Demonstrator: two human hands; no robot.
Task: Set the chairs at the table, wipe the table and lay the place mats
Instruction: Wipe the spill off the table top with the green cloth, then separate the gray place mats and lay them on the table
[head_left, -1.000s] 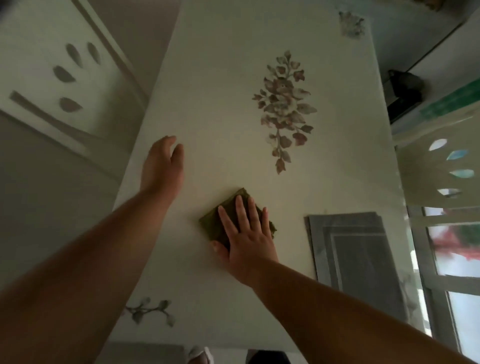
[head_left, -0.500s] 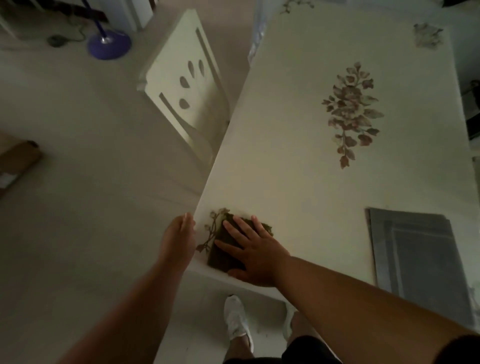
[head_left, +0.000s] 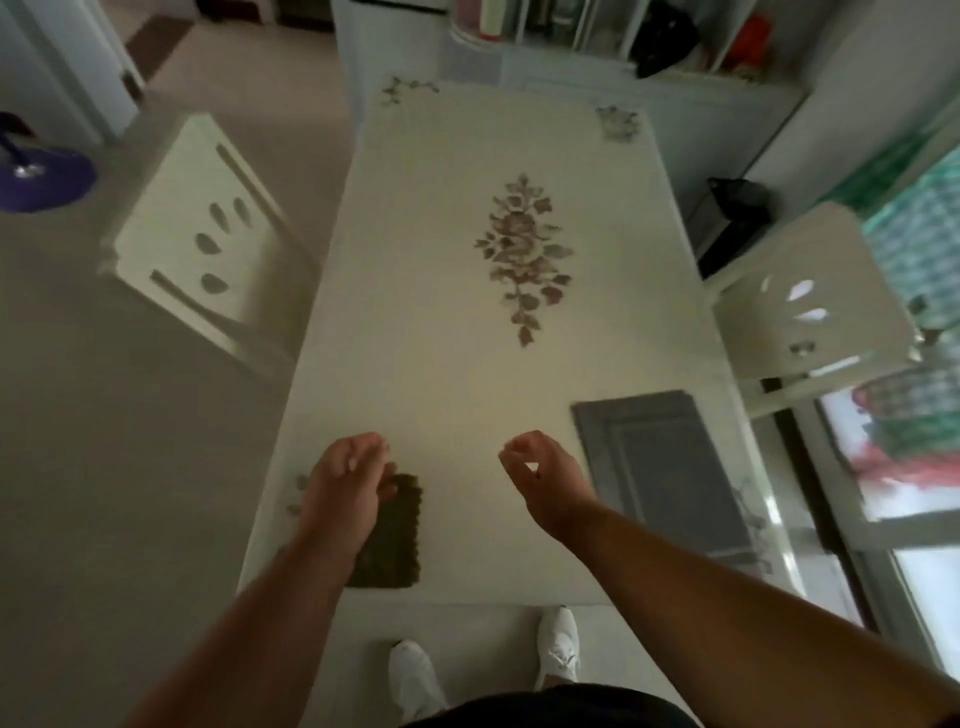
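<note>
Lifted off the green cloth (head_left: 390, 535), both hands (head_left: 345, 480) hover empty, fingers loosely curled; apparently no legible writing.

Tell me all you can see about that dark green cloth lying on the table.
The cloth is a dark olive-green rectangle that looks coarse and textured, with a bumpy right edge. It lies flat near the table's near left corner, its long side running away from the person, its bottom edge close to the table's near edge. The left hand and forearm cover its left side and upper left corner; whether the fingers touch it is unclear. The right hand is well apart from it.
</note>
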